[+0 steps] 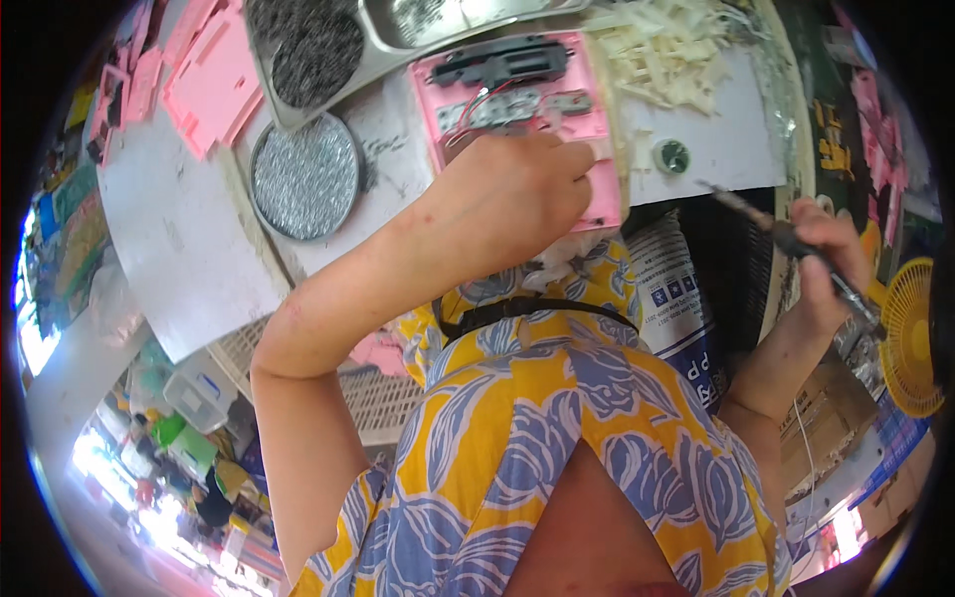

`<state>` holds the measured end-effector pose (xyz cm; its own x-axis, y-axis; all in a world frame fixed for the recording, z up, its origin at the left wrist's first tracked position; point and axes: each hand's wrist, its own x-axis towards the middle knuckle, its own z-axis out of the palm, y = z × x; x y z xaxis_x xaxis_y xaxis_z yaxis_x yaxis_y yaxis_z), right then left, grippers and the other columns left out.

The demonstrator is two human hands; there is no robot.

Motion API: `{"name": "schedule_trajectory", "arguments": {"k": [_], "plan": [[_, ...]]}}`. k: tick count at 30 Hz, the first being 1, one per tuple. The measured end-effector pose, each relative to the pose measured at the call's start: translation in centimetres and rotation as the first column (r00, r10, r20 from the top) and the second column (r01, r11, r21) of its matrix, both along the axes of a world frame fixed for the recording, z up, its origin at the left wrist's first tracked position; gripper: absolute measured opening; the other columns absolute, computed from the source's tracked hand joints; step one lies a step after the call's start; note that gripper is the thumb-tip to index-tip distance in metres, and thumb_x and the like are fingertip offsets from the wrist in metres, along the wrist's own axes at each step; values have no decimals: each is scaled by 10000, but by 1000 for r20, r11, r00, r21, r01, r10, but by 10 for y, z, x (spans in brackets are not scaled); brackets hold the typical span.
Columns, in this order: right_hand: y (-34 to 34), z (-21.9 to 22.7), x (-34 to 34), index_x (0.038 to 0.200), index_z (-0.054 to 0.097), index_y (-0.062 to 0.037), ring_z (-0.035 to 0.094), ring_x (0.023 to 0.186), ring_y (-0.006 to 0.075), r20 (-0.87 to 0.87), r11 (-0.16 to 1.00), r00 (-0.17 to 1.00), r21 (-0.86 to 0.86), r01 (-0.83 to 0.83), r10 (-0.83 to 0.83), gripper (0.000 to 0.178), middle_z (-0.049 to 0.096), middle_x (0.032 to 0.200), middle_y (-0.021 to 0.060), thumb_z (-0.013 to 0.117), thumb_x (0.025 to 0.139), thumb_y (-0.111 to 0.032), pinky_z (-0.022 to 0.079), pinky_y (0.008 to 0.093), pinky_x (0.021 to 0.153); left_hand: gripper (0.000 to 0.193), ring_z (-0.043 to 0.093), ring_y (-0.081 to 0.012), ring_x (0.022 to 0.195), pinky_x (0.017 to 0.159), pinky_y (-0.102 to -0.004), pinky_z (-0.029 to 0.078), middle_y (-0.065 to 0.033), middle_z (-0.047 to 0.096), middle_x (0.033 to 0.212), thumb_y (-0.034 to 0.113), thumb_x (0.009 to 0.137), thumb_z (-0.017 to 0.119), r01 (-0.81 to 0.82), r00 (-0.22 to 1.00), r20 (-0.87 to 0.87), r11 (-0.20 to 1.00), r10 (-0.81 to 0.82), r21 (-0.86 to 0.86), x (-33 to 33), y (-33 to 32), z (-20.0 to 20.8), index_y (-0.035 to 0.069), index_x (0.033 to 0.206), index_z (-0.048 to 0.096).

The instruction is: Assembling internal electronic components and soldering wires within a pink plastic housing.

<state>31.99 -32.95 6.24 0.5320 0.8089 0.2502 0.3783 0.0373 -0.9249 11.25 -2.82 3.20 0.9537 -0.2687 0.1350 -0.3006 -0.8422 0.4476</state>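
My left hand (517,194) reaches over a pink plastic housing (609,189) on the table, its fingers curled down and closed. Whatever those fingers grip is hidden under the hand. Inside the housing lie a dark elongated mechanism (502,62) and a grey metal strip (497,107), with thin red wires running beside them. Off to the right, my right hand (831,254) is wrapped round a soldering iron (786,239). Its metal tip points up and left, apart from the housing. Just beyond that tip stands a small round pot (671,156) with dark green contents.
A round dish (257,189) of small silvery pieces sits left of the housing. Behind it is a metal tray (378,60) with dark small parts. Cream plastic pieces (657,55) are heaped at the back right, pink shells (214,75) at the back left. A yellow fan (910,338) stands far right.
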Motion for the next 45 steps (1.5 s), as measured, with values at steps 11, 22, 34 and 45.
{"name": "schedule_trajectory", "arguments": {"k": [11,22,34,45], "plan": [[-111,57,133,994,709,-23,558,797,88,19,276,293,398,875,-956,128,665,945,33,672,906,-108,414,218,667,151,630,-334,801,679,-431,524,-115,576,890,30,811,690,-350,936,-61,932,345,-97,3,-24,13,53,943,621],[-117,-26,259,1144,672,-34,565,727,96,-337,505,440,-132,853,-832,365,649,904,10,759,902,-292,448,234,647,368,666,-331,826,691,-426,540,-127,669,925,58,851,694,-403,915,-53,899,400,-174,-19,-25,4,72,1208,607],[87,-36,-45,1042,738,-87,513,1234,355,507,991,856,-131,-42,103,262,643,1293,119,721,845,-258,414,487,1060,306,694,-282,719,619,-358,563,-118,692,926,7,866,677,-365,925,-33,857,379,-365,-37,-17,-8,55,1164,630],[120,-33,-82,978,740,-77,510,1200,368,530,974,848,-192,118,1,218,644,1234,130,763,811,-215,432,449,983,310,506,-321,1143,975,-479,405,-76,551,1236,191,709,797,-348,914,247,935,322,70,11,25,0,156,996,685]]}}
